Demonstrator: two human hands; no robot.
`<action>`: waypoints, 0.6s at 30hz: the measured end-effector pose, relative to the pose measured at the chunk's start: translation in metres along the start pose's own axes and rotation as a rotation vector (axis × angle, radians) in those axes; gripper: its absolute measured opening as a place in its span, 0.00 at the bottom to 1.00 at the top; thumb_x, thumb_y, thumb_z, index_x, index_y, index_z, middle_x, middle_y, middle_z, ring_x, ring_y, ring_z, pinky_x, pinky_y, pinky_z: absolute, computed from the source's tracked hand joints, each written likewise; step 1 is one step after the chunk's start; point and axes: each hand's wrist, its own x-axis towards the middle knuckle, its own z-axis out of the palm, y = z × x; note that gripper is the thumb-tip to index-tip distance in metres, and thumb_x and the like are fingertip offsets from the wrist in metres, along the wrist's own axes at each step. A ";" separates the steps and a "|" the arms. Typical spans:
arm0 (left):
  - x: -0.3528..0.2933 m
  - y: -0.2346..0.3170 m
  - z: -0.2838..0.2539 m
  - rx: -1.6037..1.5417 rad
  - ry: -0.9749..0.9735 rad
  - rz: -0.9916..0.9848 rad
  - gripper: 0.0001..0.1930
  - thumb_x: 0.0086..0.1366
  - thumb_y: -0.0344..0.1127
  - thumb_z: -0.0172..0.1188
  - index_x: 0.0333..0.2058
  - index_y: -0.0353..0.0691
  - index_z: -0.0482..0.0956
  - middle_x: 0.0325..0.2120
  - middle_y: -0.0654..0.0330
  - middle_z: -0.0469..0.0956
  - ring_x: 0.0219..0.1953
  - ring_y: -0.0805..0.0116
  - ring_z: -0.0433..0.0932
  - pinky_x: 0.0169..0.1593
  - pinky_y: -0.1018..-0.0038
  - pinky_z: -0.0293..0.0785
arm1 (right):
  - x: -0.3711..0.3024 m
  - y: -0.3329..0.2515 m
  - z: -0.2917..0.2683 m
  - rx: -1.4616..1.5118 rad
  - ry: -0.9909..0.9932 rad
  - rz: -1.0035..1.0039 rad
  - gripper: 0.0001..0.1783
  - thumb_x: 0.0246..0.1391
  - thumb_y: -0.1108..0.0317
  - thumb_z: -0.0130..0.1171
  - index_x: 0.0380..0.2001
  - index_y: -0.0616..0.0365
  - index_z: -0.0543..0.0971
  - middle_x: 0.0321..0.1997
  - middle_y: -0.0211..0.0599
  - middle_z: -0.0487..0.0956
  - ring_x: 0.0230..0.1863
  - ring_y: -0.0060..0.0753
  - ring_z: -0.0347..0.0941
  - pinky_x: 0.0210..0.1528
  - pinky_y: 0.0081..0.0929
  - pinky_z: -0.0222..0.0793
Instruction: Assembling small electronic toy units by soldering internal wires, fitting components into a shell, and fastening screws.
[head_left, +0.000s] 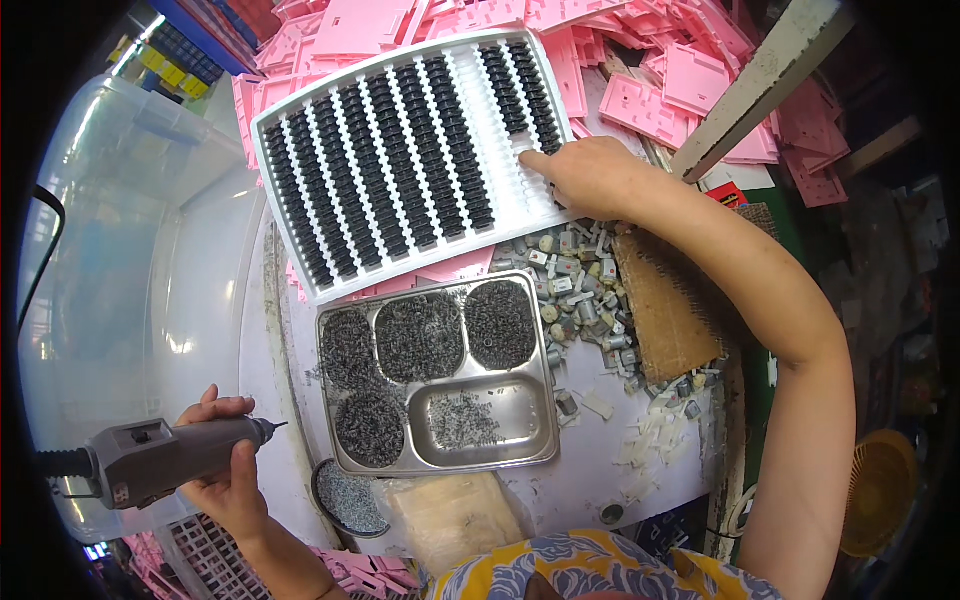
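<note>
My left hand (232, 470), at the lower left, is closed round a grey electric screwdriver (180, 460). Its thin bit points right, toward a steel compartment tray (480, 375), and touches nothing. Small dark screws (420, 335) fill several of the tray's compartments; the large front one holds a thinner scatter. At the top, my right hand (592, 178) reaches over a white plastic tray (490, 150) lined with rows of black ribbed parts (385, 160). One finger stretches out to the bare slots below a short row. The other fingers are mostly hidden, and nothing shows in that hand.
Pink plastic panels (365, 25) pile up behind the white tray. Small grey motors (585, 290) lie beside a cardboard piece (665, 310). A clear plastic bin (130, 250) stands left, a white post (765, 90) slants at upper right. Nearby are a round dish (350, 500) and a plastic-wrapped block (450, 520).
</note>
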 end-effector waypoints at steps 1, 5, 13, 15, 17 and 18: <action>-0.001 0.000 0.000 -0.011 0.011 -0.014 0.26 0.59 0.38 0.69 0.50 0.29 0.71 0.39 0.50 0.80 0.42 0.57 0.83 0.70 0.47 0.56 | 0.000 0.000 0.001 0.002 0.006 -0.003 0.28 0.57 0.67 0.56 0.62 0.49 0.70 0.36 0.49 0.84 0.40 0.52 0.81 0.42 0.48 0.74; -0.002 0.002 -0.001 -0.040 0.020 -0.019 0.25 0.60 0.38 0.69 0.50 0.30 0.71 0.39 0.51 0.80 0.42 0.57 0.83 0.70 0.47 0.56 | 0.000 0.003 -0.008 0.012 0.029 -0.028 0.27 0.58 0.66 0.56 0.62 0.49 0.71 0.37 0.50 0.83 0.40 0.53 0.81 0.43 0.50 0.74; -0.001 -0.002 -0.003 -0.032 -0.003 -0.012 0.25 0.61 0.37 0.68 0.52 0.31 0.71 0.40 0.51 0.80 0.43 0.56 0.82 0.70 0.48 0.56 | 0.005 0.004 -0.005 0.062 0.039 0.009 0.28 0.58 0.66 0.56 0.63 0.48 0.70 0.37 0.50 0.83 0.41 0.54 0.81 0.44 0.50 0.75; -0.003 -0.004 -0.007 -0.037 -0.034 -0.031 0.26 0.63 0.38 0.66 0.55 0.32 0.71 0.42 0.52 0.79 0.46 0.56 0.81 0.70 0.49 0.57 | 0.003 0.003 -0.013 0.046 0.013 0.001 0.29 0.58 0.67 0.56 0.64 0.48 0.70 0.38 0.50 0.83 0.42 0.53 0.81 0.44 0.50 0.75; -0.001 -0.001 -0.005 -0.030 -0.010 -0.011 0.26 0.60 0.36 0.69 0.53 0.30 0.71 0.41 0.50 0.80 0.44 0.57 0.82 0.69 0.50 0.60 | 0.002 0.002 -0.016 0.037 0.004 0.010 0.29 0.58 0.68 0.55 0.64 0.49 0.70 0.39 0.51 0.83 0.42 0.53 0.81 0.45 0.50 0.75; -0.001 0.000 -0.003 -0.024 0.000 -0.003 0.26 0.59 0.35 0.70 0.51 0.29 0.72 0.40 0.50 0.80 0.43 0.57 0.82 0.68 0.51 0.62 | 0.004 0.002 -0.016 0.038 0.007 0.021 0.29 0.58 0.68 0.54 0.64 0.49 0.70 0.40 0.51 0.83 0.43 0.53 0.81 0.45 0.50 0.75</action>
